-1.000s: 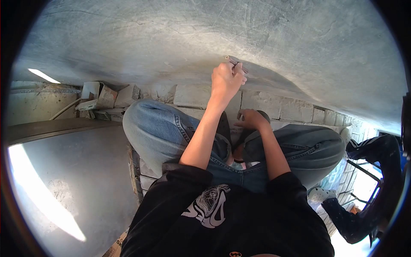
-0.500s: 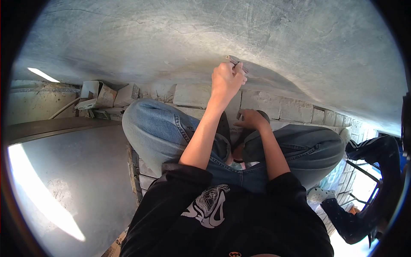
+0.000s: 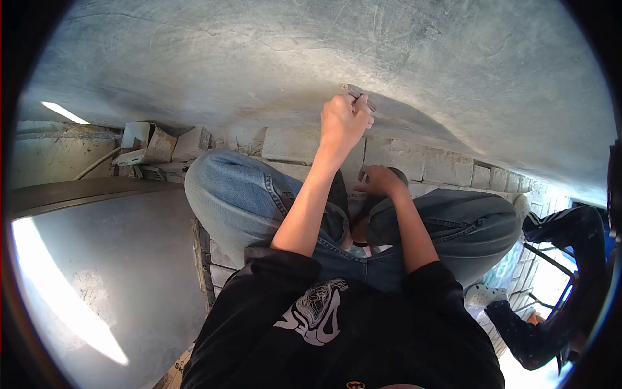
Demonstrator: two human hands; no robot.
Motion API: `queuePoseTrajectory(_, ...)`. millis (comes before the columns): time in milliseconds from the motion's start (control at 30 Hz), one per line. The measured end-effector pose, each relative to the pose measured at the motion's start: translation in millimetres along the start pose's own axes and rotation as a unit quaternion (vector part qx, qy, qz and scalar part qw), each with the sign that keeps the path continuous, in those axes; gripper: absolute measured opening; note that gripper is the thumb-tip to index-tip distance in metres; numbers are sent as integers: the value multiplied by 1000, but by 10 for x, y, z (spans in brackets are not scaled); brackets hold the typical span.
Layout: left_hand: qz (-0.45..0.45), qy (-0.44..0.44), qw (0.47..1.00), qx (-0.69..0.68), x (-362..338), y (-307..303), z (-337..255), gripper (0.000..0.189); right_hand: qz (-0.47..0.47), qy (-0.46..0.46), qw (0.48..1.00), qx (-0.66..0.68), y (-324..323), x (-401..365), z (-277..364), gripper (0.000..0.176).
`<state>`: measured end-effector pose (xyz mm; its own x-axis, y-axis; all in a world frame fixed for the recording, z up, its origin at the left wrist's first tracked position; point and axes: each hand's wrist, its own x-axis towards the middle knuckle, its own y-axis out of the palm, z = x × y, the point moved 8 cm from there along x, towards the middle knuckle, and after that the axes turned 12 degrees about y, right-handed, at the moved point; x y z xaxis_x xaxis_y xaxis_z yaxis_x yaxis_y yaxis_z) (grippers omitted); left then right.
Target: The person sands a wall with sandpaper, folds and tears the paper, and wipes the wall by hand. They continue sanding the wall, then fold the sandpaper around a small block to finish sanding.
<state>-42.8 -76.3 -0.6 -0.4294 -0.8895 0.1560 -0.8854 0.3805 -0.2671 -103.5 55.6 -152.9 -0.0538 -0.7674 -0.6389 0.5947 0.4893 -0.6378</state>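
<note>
My left hand (image 3: 345, 122) is raised against a large smooth grey surface (image 3: 259, 71), its fingers closed in a pinch. In that pinch is a small grey-brown strip (image 3: 358, 93), pressed flat to the grey surface; I cannot tell its kind. A small tan round spot (image 3: 345, 86) shows right at its upper end. Lower down, my right hand (image 3: 383, 181) hangs loosely over a dark shoe (image 3: 400, 174) between my bent knees, with fingers a little apart and nothing seen in them.
Pale bricks (image 3: 395, 159) run along the foot of the grey surface. Broken blocks (image 3: 159, 144) lie to the left, above a smooth grey panel (image 3: 116, 259) with a bright sunlit streak. Another person's leg (image 3: 573, 240) and white clog (image 3: 486, 295) are at the right, beside a dark metal frame (image 3: 551, 259).
</note>
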Motion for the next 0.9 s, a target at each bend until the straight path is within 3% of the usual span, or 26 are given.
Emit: queuePoseTrajectory(900, -11, -9, 1000, -3, 3, 1, 37, 33, -6, -6, 1000, 1, -1, 4, -4, 41)
